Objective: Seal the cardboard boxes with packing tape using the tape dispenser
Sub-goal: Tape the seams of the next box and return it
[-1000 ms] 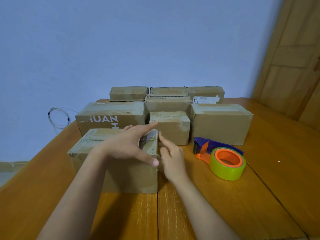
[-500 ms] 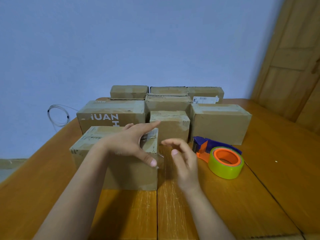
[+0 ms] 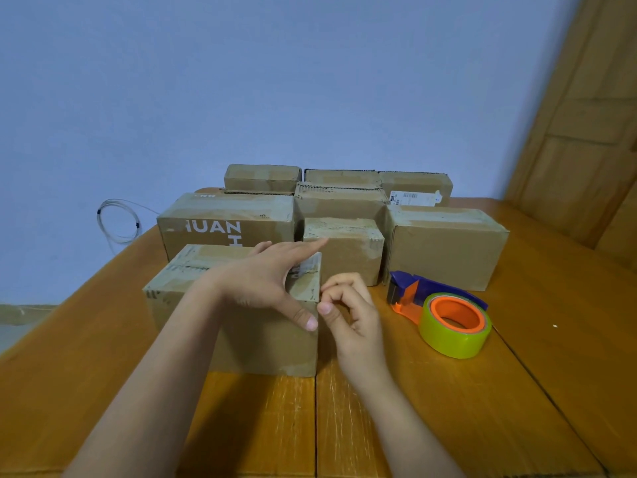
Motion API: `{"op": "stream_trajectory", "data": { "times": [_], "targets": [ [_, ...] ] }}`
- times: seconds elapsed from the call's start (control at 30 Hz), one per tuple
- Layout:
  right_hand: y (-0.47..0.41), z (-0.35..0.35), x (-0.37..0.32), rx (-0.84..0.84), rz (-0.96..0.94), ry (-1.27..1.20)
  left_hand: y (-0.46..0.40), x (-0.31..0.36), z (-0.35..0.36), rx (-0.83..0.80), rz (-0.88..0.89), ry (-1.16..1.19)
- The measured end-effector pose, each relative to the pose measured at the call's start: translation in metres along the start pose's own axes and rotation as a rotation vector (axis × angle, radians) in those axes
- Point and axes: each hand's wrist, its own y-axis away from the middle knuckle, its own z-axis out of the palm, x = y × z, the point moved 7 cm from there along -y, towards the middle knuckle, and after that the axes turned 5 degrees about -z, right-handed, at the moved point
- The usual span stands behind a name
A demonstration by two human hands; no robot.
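Head view: rear boxes (image 3: 377, 177) half hidden.

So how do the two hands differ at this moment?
The left hand lies flat on top of the near box, fingers straight and thumb down its front; the right hand is off the box, beside its right corner. The left hand's fingers are spread; the right hand's are curled, thumb near forefinger, and whether they pinch anything cannot be told. Neither touches the tape dispenser, which lies on the table.

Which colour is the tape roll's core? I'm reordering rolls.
Orange, inside the yellow-green tape roll; the head view shows it clearly.
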Motion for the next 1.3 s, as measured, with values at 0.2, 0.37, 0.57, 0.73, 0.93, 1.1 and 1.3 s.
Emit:
{"op": "stream_trajectory", "data": {
  "times": [0.2, 0.37, 0.57, 0.73, 0.93, 1.1, 1.3],
  "targets": [
    [0.007, 0.011, 0.013, 0.060, 0.097, -0.138, -0.003, -0.003, 0.001, -0.050, -0.002, -0.044],
    [0.009, 0.015, 0.011, 0.115, 0.008, -0.035, -0.003, -0.004, 0.003, -0.051, -0.005, -0.056],
    [0.000, 0.021, 0.008, 0.195, -0.104, 0.174, -0.007, -0.005, 0.003, -0.049, 0.005, -0.064],
    [0.003, 0.021, 0.010, 0.159, -0.079, 0.127, -0.005, -0.004, 0.003, -0.031, 0.015, -0.044],
    [0.015, 0.022, 0.017, 0.120, 0.012, 0.106, -0.005, -0.004, 0.001, -0.028, 0.021, -0.031],
    [0.017, 0.019, 0.018, 0.063, 0.001, 0.128, -0.005, -0.003, 0.002, -0.020, 0.018, -0.033],
    [0.012, 0.013, 0.018, 0.154, 0.106, 0.069, -0.004, 0.000, 0.000, -0.019, -0.005, -0.051]
  ]
}}
